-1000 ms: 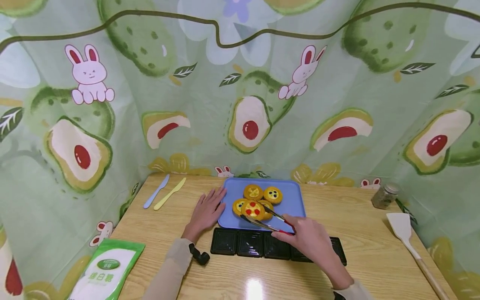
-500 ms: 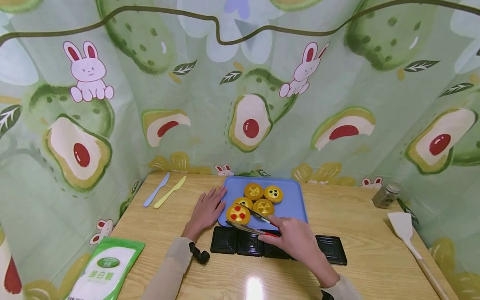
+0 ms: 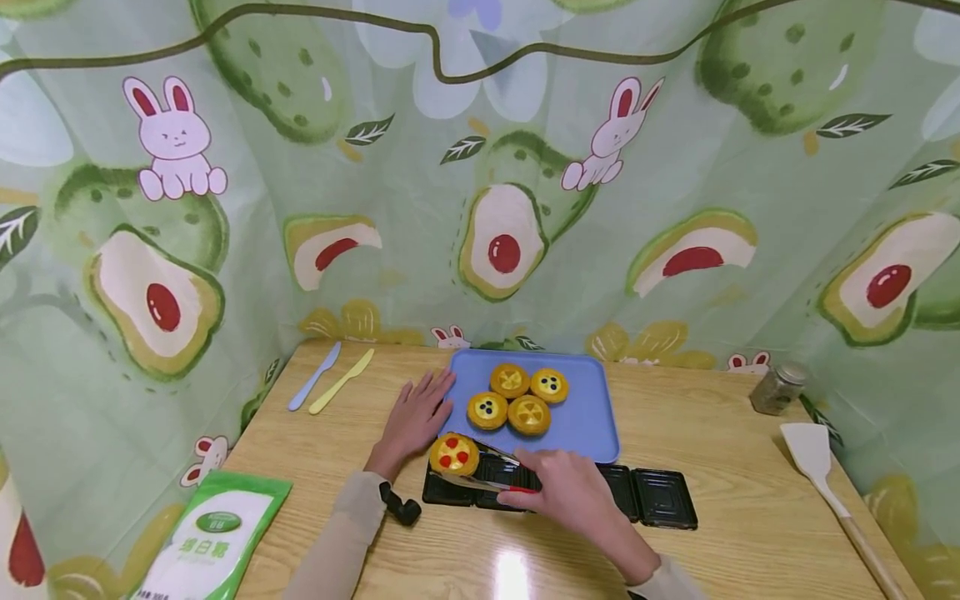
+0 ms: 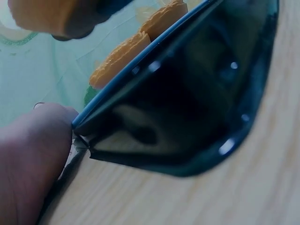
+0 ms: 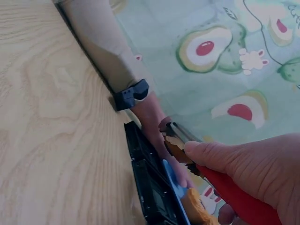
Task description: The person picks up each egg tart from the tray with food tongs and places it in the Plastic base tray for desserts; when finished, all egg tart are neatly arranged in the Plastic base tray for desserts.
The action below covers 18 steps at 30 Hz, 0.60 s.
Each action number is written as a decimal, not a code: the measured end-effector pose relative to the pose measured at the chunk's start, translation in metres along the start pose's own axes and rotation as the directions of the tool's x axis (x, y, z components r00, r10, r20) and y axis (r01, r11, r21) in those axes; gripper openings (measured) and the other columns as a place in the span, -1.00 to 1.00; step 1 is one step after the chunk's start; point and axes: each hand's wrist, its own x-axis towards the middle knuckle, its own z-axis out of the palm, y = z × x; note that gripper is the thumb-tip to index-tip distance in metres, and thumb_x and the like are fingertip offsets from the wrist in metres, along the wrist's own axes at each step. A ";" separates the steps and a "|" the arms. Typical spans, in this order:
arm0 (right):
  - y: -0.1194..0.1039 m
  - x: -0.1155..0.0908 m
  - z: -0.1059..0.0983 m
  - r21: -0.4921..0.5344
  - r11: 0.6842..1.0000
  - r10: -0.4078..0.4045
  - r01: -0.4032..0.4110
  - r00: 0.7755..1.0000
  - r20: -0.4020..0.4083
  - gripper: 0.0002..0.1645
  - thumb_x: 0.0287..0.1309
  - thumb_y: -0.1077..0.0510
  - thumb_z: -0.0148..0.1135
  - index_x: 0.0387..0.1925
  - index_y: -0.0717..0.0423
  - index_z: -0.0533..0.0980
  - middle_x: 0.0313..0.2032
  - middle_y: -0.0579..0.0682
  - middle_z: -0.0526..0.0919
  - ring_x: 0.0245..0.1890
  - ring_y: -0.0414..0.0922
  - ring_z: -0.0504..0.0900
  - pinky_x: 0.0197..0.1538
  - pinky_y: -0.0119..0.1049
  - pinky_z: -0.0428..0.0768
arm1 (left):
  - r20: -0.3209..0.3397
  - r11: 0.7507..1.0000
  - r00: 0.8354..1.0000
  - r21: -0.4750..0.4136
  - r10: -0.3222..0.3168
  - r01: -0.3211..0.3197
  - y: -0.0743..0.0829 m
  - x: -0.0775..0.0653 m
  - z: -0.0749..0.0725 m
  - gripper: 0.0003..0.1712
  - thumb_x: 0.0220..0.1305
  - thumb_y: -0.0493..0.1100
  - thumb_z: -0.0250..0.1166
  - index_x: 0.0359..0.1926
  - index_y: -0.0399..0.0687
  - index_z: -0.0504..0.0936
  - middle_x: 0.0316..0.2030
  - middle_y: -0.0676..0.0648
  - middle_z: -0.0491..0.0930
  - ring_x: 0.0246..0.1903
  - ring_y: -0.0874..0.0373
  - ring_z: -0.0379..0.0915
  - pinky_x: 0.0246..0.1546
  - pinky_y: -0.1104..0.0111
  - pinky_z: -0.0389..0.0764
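My right hand (image 3: 566, 492) grips red-handled tongs (image 5: 236, 199), thumb along the handle. Between the tongs' metal arms is a round tart (image 3: 454, 455) with three red pieces on its yellow top. It hangs over the leftmost section of a black plastic tray (image 3: 665, 498) and partly hides it. In the left wrist view, the tart's underside shows at the top left, apart from the black tray. My left hand (image 3: 414, 419) lies with its fingers extended on the table, fingertips at the left edge of a blue tray (image 3: 588, 425). Several other tarts (image 3: 528, 415) sit on this tray.
A blue knife (image 3: 315, 377) and a yellow knife (image 3: 342, 382) lie at the back left. A green-and-white bag (image 3: 213, 537) is at the front left. To the right are a glass jar (image 3: 778, 388) and a white spatula (image 3: 810, 458) with a wooden handle.
My right hand has carried the red-topped tart in the tongs from above the other tarts, left and nearer, to the black tray's left end. My left hand has stayed in place.
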 end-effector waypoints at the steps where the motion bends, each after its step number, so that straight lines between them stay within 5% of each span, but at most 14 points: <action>1: 0.000 0.000 0.002 -0.001 1.000 -0.004 0.004 1.000 0.003 -0.45 0.03 -0.49 0.45 -0.27 -0.18 0.61 -0.71 -0.25 0.29 -0.70 -0.28 0.30 -0.67 -0.37 0.23 | -0.002 1.000 1.000 0.000 0.001 -0.001 0.000 -0.001 0.000 -0.31 0.67 0.16 -0.13 0.67 0.10 0.11 0.64 0.02 0.06 0.63 -0.13 -0.12 0.56 -0.20 -0.17; 10: -0.001 0.000 0.009 -0.003 1.000 -0.030 0.030 0.998 0.055 -0.30 -0.01 -0.53 0.45 -0.03 -0.15 0.74 -0.73 -0.24 0.37 -0.72 -0.32 0.28 -0.68 -0.41 0.23 | 0.009 1.000 1.000 0.016 -0.017 0.017 0.002 -0.001 -0.002 -0.31 0.66 0.16 -0.11 0.67 0.13 0.12 0.64 0.05 0.07 0.63 -0.11 -0.10 0.56 -0.19 -0.14; 18: -0.001 0.000 0.010 0.000 1.000 -0.027 0.027 0.998 0.055 -0.34 0.00 -0.52 0.46 -0.09 -0.14 0.73 -0.74 -0.26 0.36 -0.72 -0.32 0.29 -0.68 -0.40 0.24 | 0.010 1.000 1.000 0.008 -0.020 0.020 0.003 0.000 -0.003 -0.31 0.66 0.16 -0.11 0.67 0.12 0.13 0.64 0.04 0.08 0.63 -0.12 -0.10 0.56 -0.19 -0.13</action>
